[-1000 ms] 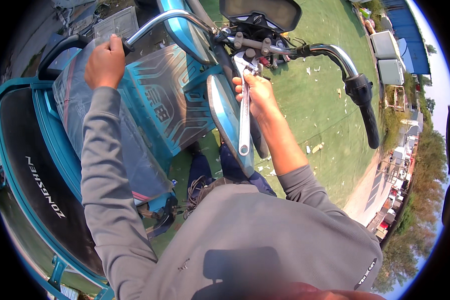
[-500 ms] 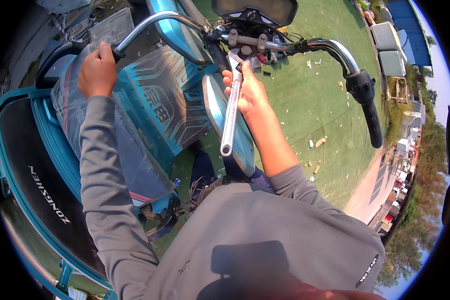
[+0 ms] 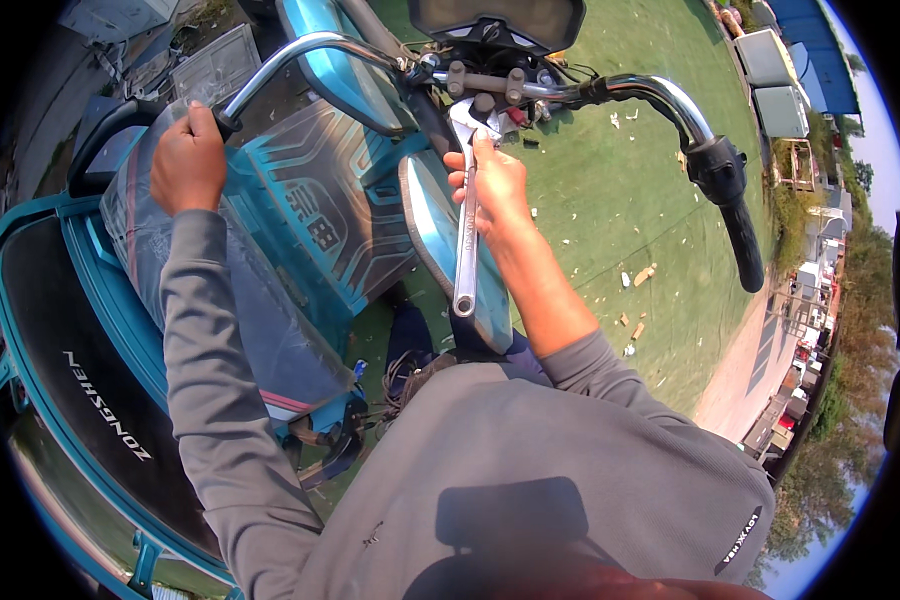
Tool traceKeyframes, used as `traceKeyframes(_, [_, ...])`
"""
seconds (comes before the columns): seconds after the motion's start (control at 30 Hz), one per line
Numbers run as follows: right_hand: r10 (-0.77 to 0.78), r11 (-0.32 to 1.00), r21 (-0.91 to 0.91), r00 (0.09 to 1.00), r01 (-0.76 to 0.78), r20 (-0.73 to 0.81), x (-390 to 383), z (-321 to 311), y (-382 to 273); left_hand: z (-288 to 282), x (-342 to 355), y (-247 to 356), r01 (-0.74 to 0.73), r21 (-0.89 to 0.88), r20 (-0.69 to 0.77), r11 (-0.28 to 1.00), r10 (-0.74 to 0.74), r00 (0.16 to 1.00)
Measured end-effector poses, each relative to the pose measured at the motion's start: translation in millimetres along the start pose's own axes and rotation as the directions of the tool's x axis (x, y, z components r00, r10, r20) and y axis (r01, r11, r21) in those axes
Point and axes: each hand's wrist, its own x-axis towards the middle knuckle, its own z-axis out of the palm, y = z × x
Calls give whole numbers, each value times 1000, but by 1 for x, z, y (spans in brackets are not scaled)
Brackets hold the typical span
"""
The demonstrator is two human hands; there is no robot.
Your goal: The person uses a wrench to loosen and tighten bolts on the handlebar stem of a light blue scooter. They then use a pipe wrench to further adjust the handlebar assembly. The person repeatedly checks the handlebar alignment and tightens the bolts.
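Observation:
My left hand (image 3: 188, 160) is closed around the grip at the left end of the chrome handlebar (image 3: 315, 42). In my right hand (image 3: 497, 190) is a silver adjustable wrench (image 3: 466, 240), held near its head with the thumb toward the jaw. The handle of the wrench points back toward my body. Its jaw lies at the dark bolt head (image 3: 483, 103) just below the handlebar clamp (image 3: 485, 82); whether it grips the bolt, I cannot tell. Beyond the clamp sits a dark instrument display (image 3: 500, 22).
A teal footboard (image 3: 315, 200) lies between my arms. The plastic-wrapped seat (image 3: 260, 310) is under my left arm, beside a black padded backrest (image 3: 80, 370). The bar's right grip (image 3: 742, 245) hangs free over green ground (image 3: 610, 230) strewn with scraps.
The wrench's handle end has swung slightly right, and its head has shifted a little against the bolt. My left hand stays on the grip. The whole view has shifted slightly.

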Motion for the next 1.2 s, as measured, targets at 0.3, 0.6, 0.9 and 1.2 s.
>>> traceKeyframes(0.3, [127,992,25,992,-127,24,-4,8,-18,-1,0,3,11,17,-6,1000,-11,1000])
traceKeyframes(0.6, [137,951,261,983,-165,122,0,6,-6,-4,-2,4,9,29,-12,1000,-9,1000])
traceKeyframes(0.9, [211,882,378,953,-281,217,12,-5,-5,0,-1,1,1,29,-29,1000,0,1000])
traceKeyframes(1.2, [150,964,214,987,-159,60,1,7,-6,1,0,-1,-3,15,-14,1000,4,1000])
